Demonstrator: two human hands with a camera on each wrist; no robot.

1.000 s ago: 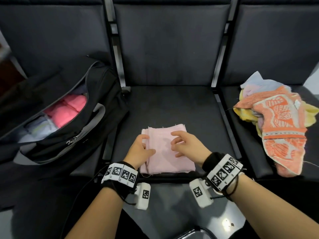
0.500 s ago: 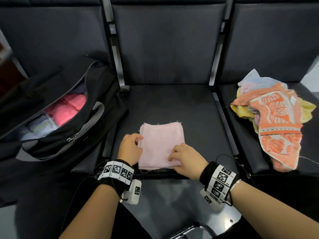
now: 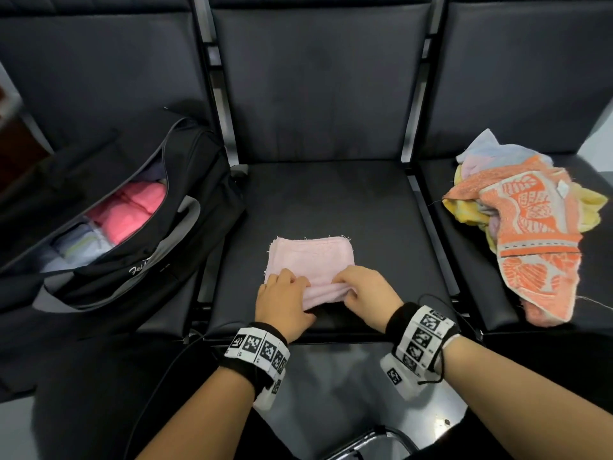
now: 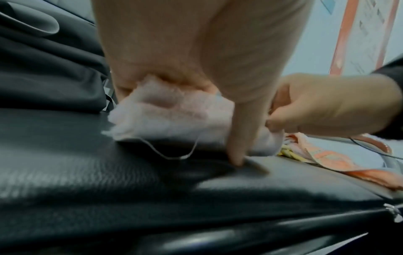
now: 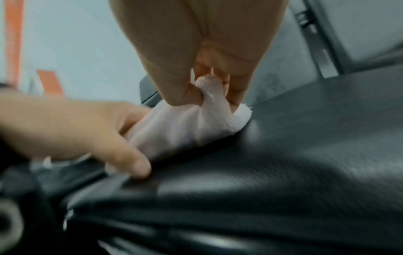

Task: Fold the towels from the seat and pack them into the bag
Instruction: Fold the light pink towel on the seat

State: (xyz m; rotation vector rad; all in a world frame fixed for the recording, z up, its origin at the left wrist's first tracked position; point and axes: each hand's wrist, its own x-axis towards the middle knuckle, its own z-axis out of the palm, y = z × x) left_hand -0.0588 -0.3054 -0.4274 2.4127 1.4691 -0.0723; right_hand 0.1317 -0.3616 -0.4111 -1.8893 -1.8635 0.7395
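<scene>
Fingers of both hands are curled round the near edge of the pink towel [image 3: 310,257], which lies part-folded on the middle seat [image 3: 331,200]. The left hand [image 3: 283,302] pinches the left end of that edge and the right hand [image 3: 368,290] the right end, thumbs under and fingers over, so that the edge is lifted into a soft roll between them. In the left wrist view the cloth is seen bunched under the left fingers [image 4: 135,89], with a loose thread trailing onto the seat.

From the grip, the rest of the towel stretches straight away toward the seat back, flat and square. The held edge runs across from hand to hand, so the fold is judged to go forward, near edge carried over to the far edge.

The bag [image 3: 139,227] lies open, well off to the left of the grip and nearer the left hand, with folded pink and pale towels already inside. The unfolded pile [image 3: 530,220] lies well off to the right, nearer the right hand.
</scene>
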